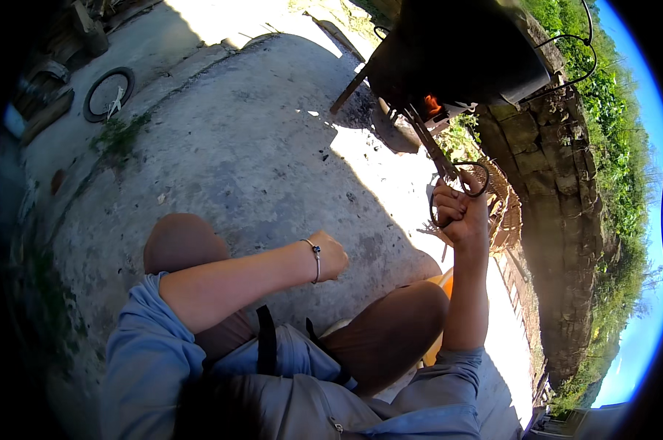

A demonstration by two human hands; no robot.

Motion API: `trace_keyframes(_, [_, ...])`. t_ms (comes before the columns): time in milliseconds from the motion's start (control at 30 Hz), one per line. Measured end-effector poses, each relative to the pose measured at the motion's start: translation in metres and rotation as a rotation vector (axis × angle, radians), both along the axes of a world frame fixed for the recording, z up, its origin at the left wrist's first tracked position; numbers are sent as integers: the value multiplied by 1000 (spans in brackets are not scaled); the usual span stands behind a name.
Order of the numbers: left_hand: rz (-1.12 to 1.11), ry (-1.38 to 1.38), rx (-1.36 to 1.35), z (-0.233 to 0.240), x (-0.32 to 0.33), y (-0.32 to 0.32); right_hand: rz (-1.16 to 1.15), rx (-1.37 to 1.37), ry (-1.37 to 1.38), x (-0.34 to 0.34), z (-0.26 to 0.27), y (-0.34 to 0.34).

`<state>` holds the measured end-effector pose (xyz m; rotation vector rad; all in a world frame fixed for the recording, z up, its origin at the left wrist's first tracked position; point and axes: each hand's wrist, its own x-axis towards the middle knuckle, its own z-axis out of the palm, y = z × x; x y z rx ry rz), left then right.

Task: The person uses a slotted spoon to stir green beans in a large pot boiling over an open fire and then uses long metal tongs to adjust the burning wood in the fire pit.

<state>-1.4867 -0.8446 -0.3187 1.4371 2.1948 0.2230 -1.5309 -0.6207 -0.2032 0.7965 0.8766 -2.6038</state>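
Note:
My right hand [453, 212] grips the looped handles of a pair of metal fire tongs [431, 144], with fingers through the rings. The tongs' far end reaches under a large black pot [458, 55], close to an orange flame [432, 105]. What the tips touch is hidden in the dark. A metal leg [349, 94] props the pot's near side. Over my lap, my left hand [331, 256] is curled into a fist, a thin bracelet [317, 258] around its wrist. Nothing shows in it, and it is apart from the tongs.
Beyond my right hand stands a woven basket [508, 206]. An orange container [445, 283] is partly hidden behind my right knee. A tyre [88, 102] and firewood [53, 113] lie far left on the concrete ground [227, 148]. A stone wall [551, 181] rises at the right.

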Motion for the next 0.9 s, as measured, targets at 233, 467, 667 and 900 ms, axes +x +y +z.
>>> trace_keyframes(233, [18, -37, -50, 6, -2, 4, 45, 102, -19, -88, -50, -71])
trace_keyframes(467, [-54, 37, -108, 19, 8, 4, 198, 487, -73, -128, -80, -9])
trace_keyframes(667, [-76, -8, -71, 18, 14, 1, 231, 116, -129, -70, -44, 1])
trace_keyframes(900, [-37, -13, -66, 14, 4, 2, 166, 736, -44, -77, -65, -19])
